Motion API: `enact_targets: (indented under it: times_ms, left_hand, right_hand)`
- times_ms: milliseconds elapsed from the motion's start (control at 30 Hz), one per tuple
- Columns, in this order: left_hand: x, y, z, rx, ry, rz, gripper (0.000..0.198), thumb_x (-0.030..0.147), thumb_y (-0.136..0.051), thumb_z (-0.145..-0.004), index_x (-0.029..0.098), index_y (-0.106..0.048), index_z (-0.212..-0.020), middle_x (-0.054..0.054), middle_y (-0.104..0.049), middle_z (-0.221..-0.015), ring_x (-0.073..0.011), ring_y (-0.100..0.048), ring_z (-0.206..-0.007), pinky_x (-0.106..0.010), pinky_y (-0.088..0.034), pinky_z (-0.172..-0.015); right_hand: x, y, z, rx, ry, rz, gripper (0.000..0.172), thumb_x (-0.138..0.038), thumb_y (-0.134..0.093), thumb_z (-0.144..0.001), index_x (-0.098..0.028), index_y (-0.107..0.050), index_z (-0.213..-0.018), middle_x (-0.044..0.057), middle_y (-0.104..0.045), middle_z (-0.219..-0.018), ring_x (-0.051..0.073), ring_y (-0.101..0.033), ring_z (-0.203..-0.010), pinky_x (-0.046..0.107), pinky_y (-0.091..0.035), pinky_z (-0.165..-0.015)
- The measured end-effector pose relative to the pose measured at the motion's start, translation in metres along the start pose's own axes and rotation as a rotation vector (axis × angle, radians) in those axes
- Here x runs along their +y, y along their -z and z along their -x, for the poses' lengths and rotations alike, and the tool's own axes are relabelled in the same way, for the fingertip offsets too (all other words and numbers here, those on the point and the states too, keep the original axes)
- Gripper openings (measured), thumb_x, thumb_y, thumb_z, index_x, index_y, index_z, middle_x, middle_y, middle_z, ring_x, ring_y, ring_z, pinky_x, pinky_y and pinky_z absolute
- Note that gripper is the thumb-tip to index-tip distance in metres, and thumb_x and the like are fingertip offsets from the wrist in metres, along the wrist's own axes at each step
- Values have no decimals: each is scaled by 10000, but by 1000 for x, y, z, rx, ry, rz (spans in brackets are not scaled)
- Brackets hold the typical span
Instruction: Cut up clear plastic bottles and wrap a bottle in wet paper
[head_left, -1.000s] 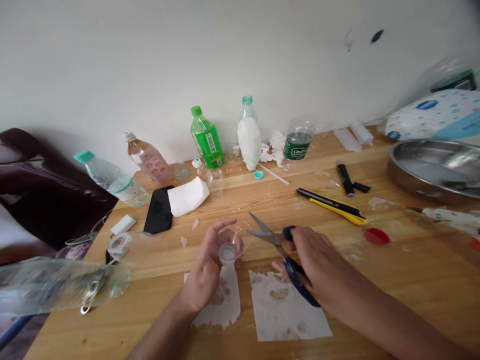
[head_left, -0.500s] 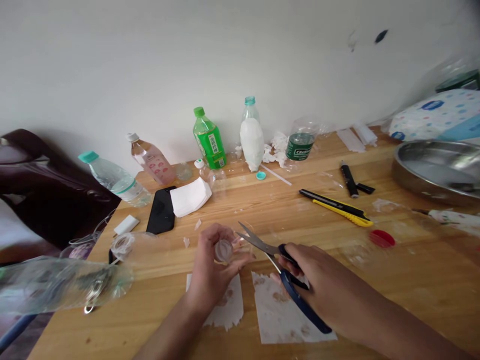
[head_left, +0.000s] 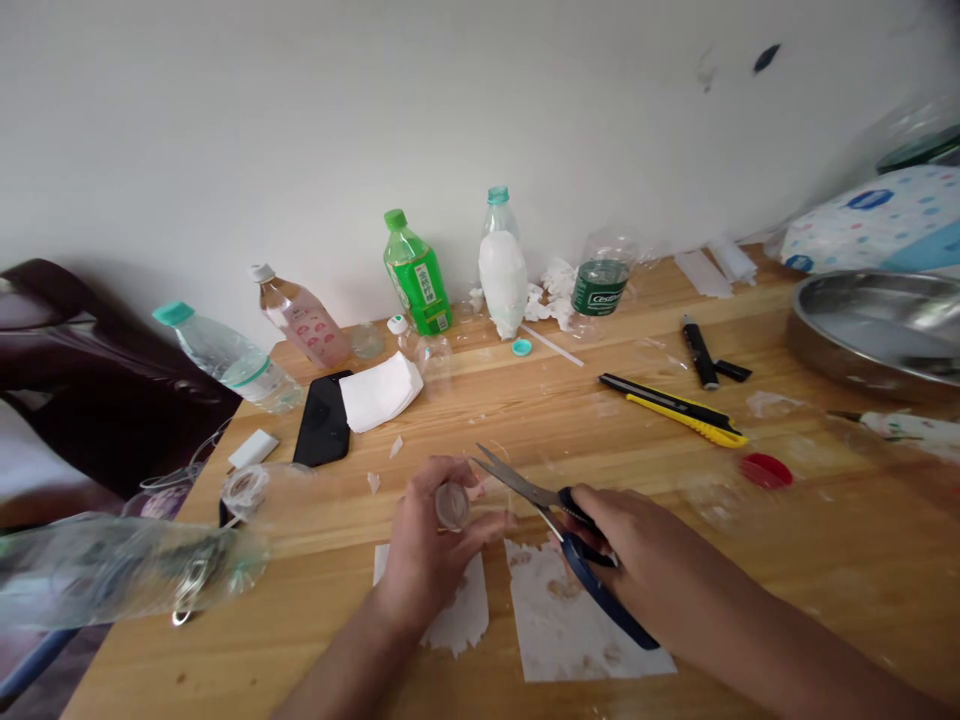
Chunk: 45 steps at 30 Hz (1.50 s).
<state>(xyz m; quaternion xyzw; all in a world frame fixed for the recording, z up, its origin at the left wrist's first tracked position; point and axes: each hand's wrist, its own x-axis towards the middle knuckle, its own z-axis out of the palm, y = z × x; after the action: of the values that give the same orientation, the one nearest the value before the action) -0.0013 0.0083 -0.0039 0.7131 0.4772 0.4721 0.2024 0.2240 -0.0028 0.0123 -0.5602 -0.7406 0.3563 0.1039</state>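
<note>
My left hand is closed round a clear cut-off bottle top, its neck opening turned toward me, just above the wooden table. My right hand grips blue-handled scissors. Their blades are partly apart and point left, the tips right beside the clear plastic piece. Two stained pieces of tissue lie on the table under both hands.
Several bottles stand along the wall, among them a green one. A black phone, white pads, a yellow utility knife, a red cap and a steel basin lie around. A clear bottle lies at the left edge.
My right hand has drawn toward me and brought the scissor blades left, against the plastic piece. My left hand has turned the piece a little and closed tighter on it.
</note>
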Motion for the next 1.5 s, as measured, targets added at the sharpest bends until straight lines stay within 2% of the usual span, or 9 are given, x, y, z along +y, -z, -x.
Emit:
enact_targets:
  times_ms: [467,600,700,867,1000,1133,1233,1333,1500]
  left_hand:
    - [-2,-2,0,9,-14,197,612,456,-791,-764,287,-444,-1239,17,-548,-911,-138,-573,-804,-277,-483,-765]
    - [-1,6,3,-140,91,242,650,583,-509,-928,277,-303,-1462,-82,-545,-1122,-217,-557,-1008,-392,-463,-903]
    - [-1,9,3,-209,95,214,562,469,-340,-1022,263,-203,-1526,-130,-521,-1263,-248,-519,-1154,-461,-399,-1010]
    - [1,3,-1,-174,155,261,444,339,-671,-889,259,-402,-1232,-54,-592,-1068,-205,-599,-995,-399,-467,-916]
    - [3,-3,-4,-141,291,318,468,262,-751,-812,262,-323,-1002,10,-631,-882,-170,-636,-822,-322,-500,-762]
    - [0,1,-4,-156,321,168,671,351,-786,-777,240,-346,-1272,-25,-624,-986,-197,-627,-886,-386,-493,-851]
    - [-2,4,-3,-220,257,61,689,345,-610,-920,255,-228,-1487,-90,-581,-1218,-227,-581,-1121,-446,-420,-1018]
    - [-1,5,-4,-272,263,72,598,335,-514,-971,270,-256,-1507,-86,-599,-1206,-222,-600,-1094,-433,-444,-995]
    - [1,7,-8,-224,328,19,531,343,-676,-871,249,-492,-1360,-31,-642,-953,-211,-633,-867,-381,-507,-848]
  right_hand:
    - [7,6,-3,114,-40,195,52,-200,-629,-833,-233,-596,-809,17,-709,-767,229,-664,-721,287,-365,-608]
    - [11,6,-2,232,37,-1,63,-272,-549,-911,-228,-546,-865,23,-686,-815,205,-644,-751,287,-415,-647]
    - [8,5,-1,221,84,-100,145,-350,-489,-965,-225,-514,-897,28,-650,-825,190,-623,-747,284,-435,-659]
    - [6,-3,-1,307,200,38,216,-415,-537,-951,-209,-481,-917,68,-592,-891,239,-585,-834,348,-426,-730]
    - [9,-9,0,308,261,103,201,-386,-533,-962,-194,-479,-987,84,-574,-938,267,-572,-911,382,-415,-781]
    - [7,-14,1,243,252,93,194,-389,-517,-974,-198,-481,-976,84,-582,-951,267,-574,-928,380,-410,-783]
    - [6,-15,2,228,228,71,187,-385,-519,-973,-206,-472,-945,71,-586,-932,252,-577,-909,361,-407,-768]
    - [5,-13,2,217,204,61,194,-385,-521,-969,-213,-457,-905,66,-588,-925,240,-576,-894,352,-405,-764]
    - [-2,-6,3,124,126,34,207,-394,-555,-937,-217,-469,-873,56,-597,-885,236,-578,-874,343,-402,-746]
